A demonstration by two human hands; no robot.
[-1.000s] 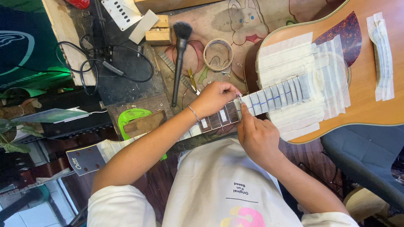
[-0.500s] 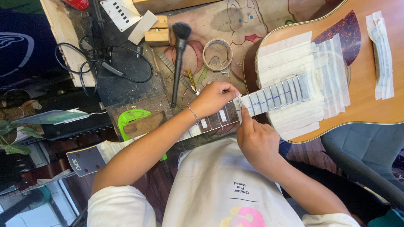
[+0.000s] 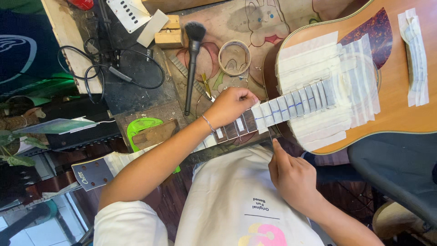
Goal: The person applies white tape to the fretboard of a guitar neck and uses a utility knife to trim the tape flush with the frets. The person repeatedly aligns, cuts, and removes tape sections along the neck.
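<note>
Right hand (image 3: pixel 293 175) has dropped below the fretboard (image 3: pixel 273 110), brush (image 3: pixel 192 64) nearby.

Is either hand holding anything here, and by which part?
The left hand presses on the guitar neck at the fretboard. The right hand pinches something thin below the neck; what it is cannot be told.

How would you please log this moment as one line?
left hand: pressing tape strip on guitar neck | right hand: below neck, pulling tape | brush: idle
</note>
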